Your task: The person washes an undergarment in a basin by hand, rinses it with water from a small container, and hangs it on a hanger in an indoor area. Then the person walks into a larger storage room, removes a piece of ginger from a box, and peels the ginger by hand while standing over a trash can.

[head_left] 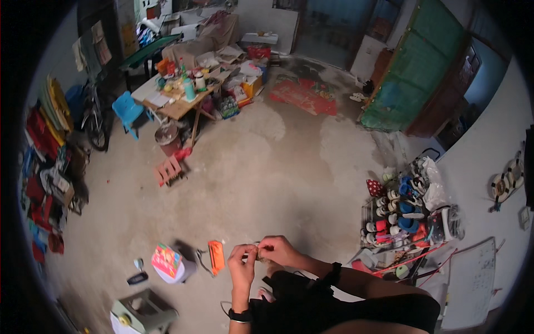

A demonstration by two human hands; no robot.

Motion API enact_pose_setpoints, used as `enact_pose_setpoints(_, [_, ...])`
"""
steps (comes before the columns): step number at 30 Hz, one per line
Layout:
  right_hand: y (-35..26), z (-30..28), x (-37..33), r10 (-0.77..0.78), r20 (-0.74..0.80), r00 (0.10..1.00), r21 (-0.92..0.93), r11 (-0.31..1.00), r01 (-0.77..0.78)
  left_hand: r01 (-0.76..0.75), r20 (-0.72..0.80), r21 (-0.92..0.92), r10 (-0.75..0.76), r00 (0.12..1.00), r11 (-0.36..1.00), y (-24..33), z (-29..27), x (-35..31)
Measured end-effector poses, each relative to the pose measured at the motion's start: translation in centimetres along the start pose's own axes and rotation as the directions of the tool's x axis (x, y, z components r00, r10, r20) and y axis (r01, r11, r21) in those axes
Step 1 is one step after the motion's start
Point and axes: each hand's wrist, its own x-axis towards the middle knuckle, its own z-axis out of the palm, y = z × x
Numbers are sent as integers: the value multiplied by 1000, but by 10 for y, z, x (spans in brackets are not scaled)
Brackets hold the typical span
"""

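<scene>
My left hand and my right hand meet in front of my body, low in the middle of the head view. Fingers and thumb of each are pinched together, fingertips nearly touching. Between them is a small brownish thing, mostly covered by the fingers and too small to name. Left of my left hand, on the concrete floor, lies an orange, roughly rectangular thing with a grey curved piece beside it. Beyond it a white round stool carries a colourful booklet.
A grey-green stool and a black object are at lower left. A loaded shoe rack stands to the right, near a whiteboard. Farther off are a cluttered table, a blue chair and a low reddish stool.
</scene>
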Motion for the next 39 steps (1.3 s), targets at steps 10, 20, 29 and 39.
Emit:
enact_pose_setpoints(10, [8,19,236,-158,202,967,-51,984,171,186,-133,99,-173,976,977,-30,-59,189])
enact_pose_setpoints(20, [10,88,420,-229,382,895,-45,963,266,213,-304,41,-191,933,976,-87,-144,324])
enact_pose_setpoints(29, [4,151,589,83,300,950,-10,996,-84,-3,-197,81,19,980,997,-151,-245,491])
enact_pose_setpoints(39, [-9,282,756,281,410,868,180,908,-379,87,-258,169,-41,965,982,-213,-380,605])
